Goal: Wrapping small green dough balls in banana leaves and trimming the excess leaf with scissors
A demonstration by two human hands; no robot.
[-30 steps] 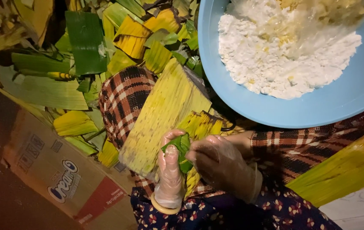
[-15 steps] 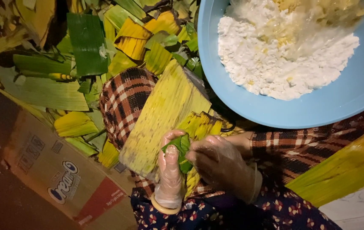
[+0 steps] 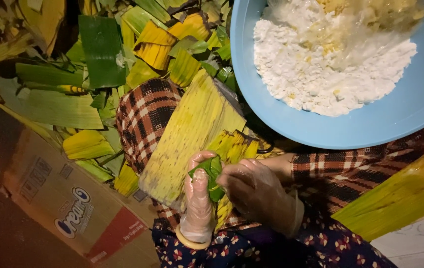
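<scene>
My left hand (image 3: 198, 198), in a thin clear glove, and my right hand (image 3: 257, 194) are both closed on a small folded green leaf parcel (image 3: 212, 171) over my lap. The left thumb and fingers pinch its left side and the right fingers press its right side. Under the hands lies a long yellow banana leaf strip (image 3: 192, 131), across a plaid cloth (image 3: 140, 116) on my knee. More yellow leaf pieces (image 3: 234, 146) sit just behind the parcel.
A big blue bowl (image 3: 410, 116) with white crumbly filling and some yellow bits stands at the upper right. Several green and yellow leaf cuttings (image 3: 98, 54) are piled at the upper left. A flattened cardboard box (image 3: 58, 198) lies at the lower left, and another yellow leaf (image 3: 400, 193) at the right.
</scene>
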